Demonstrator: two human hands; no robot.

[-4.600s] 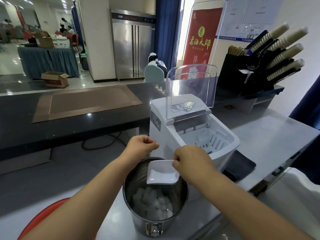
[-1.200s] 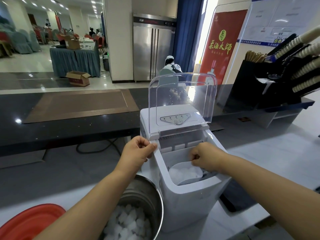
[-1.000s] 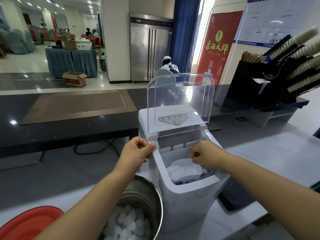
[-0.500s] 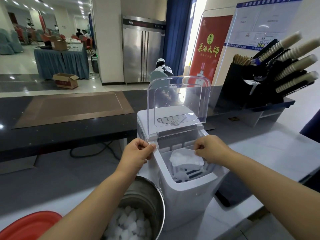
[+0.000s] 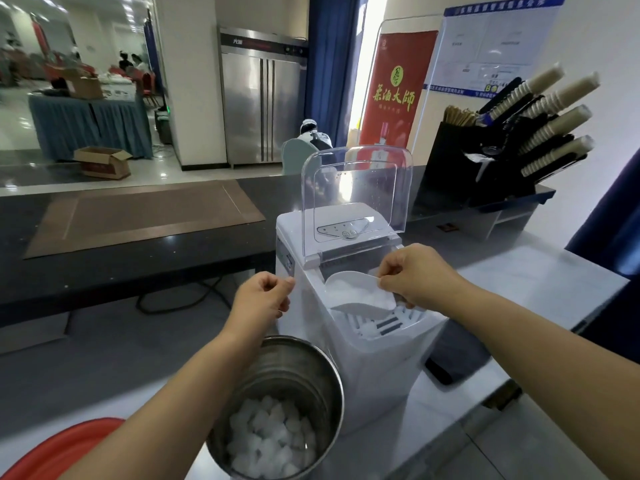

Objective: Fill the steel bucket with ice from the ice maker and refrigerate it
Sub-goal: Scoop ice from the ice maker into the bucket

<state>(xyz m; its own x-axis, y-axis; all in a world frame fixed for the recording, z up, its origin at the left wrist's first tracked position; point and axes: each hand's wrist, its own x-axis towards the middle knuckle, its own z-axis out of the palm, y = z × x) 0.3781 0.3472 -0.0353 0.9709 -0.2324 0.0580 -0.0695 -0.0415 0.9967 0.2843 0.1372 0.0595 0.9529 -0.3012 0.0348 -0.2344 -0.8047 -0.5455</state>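
The steel bucket [image 5: 330,375] stands at the bottom centre, partly filled with ice cubes [image 5: 273,441]. Just right of it is the white ice maker [image 5: 377,375] with its clear lid [image 5: 356,188] tipped up. My right hand [image 5: 415,275] pinches the rear edge of a white scoop [image 5: 356,296] loaded with ice and holds it above the maker's slotted basket [image 5: 388,323]. My left hand [image 5: 259,299] is curled shut against the maker's upper left corner, and I see nothing in it.
A steel double-door refrigerator [image 5: 263,98] stands across the room behind a dark raised counter [image 5: 138,220]. A black rack of paper cups [image 5: 519,140] is at the right. A red round object [image 5: 62,452] lies at the bottom left. A person sits beyond the counter.
My right hand has dipped the scoop into the ice maker's basket and lifted it out full of ice, up and slightly back. The left hand has stayed at the maker's corner.
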